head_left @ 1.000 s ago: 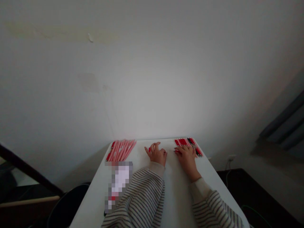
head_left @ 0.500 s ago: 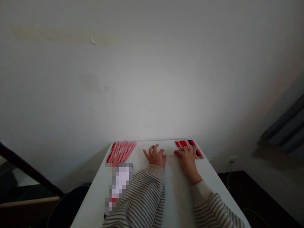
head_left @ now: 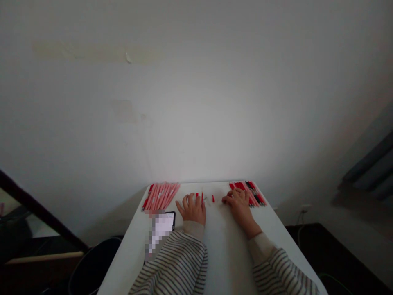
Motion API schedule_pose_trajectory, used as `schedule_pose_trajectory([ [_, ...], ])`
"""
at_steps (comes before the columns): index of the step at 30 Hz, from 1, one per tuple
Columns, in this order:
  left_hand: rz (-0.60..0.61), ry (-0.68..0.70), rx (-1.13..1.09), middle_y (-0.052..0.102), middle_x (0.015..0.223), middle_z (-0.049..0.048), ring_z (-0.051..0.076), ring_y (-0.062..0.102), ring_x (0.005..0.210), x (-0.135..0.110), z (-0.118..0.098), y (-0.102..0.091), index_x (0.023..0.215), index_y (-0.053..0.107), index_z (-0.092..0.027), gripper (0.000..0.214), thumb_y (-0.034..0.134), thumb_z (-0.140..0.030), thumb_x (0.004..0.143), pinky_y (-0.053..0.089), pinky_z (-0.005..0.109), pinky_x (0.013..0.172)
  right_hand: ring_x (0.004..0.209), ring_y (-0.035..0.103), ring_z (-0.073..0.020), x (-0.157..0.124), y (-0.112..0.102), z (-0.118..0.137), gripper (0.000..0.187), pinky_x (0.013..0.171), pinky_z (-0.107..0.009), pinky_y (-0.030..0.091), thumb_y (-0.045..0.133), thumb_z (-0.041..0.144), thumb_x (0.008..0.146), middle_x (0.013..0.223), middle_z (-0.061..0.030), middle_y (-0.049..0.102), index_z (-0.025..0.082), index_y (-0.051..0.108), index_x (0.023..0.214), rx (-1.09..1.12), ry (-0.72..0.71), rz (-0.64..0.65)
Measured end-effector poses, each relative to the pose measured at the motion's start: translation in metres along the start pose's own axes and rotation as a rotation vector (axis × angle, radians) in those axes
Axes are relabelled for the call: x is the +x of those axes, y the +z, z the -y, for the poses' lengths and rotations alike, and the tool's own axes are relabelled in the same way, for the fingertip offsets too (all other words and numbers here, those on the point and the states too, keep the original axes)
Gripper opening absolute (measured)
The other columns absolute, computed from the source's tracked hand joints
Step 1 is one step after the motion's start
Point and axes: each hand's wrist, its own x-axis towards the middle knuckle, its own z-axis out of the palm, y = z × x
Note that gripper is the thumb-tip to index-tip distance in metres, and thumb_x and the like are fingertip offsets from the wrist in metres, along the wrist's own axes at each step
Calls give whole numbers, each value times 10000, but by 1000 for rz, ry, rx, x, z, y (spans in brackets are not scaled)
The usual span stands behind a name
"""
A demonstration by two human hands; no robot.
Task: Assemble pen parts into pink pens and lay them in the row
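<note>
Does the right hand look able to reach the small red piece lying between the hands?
Probably yes: the small red piece lies on the white table just left of the right hand, with no obvious obstacle between them.

A broad, matte, pale grey-white wall [head_left: 202, 102] fills most of the view, brightest around its middle and dimming toward the edges. A long, faint yellowish stain [head_left: 76, 50] runs across its upper left, with a small, curled white flake [head_left: 128, 58] on it; lower down sits a dull beige, squarish patch [head_left: 124, 111]. Against the wall stands a white, smooth-topped surface with rounded far corners [head_left: 227, 262]. To the right — dark grey, ridged material [head_left: 373, 164], too dim to identify, a pale wall socket [head_left: 305, 208] and very dark floor [head_left: 319, 246]. To the left — a dark diagonal bar [head_left: 39, 209] and a dark, round-rimmed container [head_left: 95, 262].
</note>
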Motion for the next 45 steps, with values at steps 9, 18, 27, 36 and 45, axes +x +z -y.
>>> schedule_pose_trajectory([
  [9, 42, -123, 17, 612, 1188, 70, 279, 439, 1166, 7, 0, -4, 967, 691, -242, 236, 530, -310, 808, 198, 623, 1073, 1100, 435, -255, -1, 8, 0, 310, 1055, -599, 119, 564, 162, 827, 1016, -11, 625, 410, 709, 942, 17, 36, -36],
  [18, 91, -186, 24, 594, 1202, 67, 278, 437, 1170, 10, -1, -6, 882, 700, -231, 203, 544, -327, 796, 161, 622, 1085, 1128, 434, -259, -2, 10, 0, 387, 1037, -599, 166, 461, 135, 865, 1141, -1, 626, 396, 671, 1057, 15, 29, 31],
  [27, 114, -204, 28, 566, 1227, 79, 282, 424, 1167, 14, 2, -5, 866, 704, -219, 223, 537, -341, 781, 190, 616, 1049, 1170, 427, -252, 0, 6, 3, 444, 1055, -616, 124, 404, 112, 876, 1204, 5, 610, 396, 632, 1131, 26, 44, 80],
  [36, 114, -228, 19, 567, 1240, 79, 280, 426, 1167, 15, 2, -5, 827, 714, -215, 206, 540, -305, 765, 214, 605, 1047, 1141, 443, -243, -1, 12, -2, 421, 1029, -520, 218, 436, 125, 878, 1173, 3, 626, 395, 633, 1133, 30, 0, 23],
  [45, 108, -237, -12, 574, 1229, 67, 269, 435, 1161, 15, 3, -4, 799, 716, -224, 185, 557, -312, 763, 199, 610, 1055, 1055, 470, -250, -6, 11, -14, 293, 901, -410, 334, 511, 185, 858, 1037, -64, 656, 287, 681, 1072, 56, 69, -14],
])
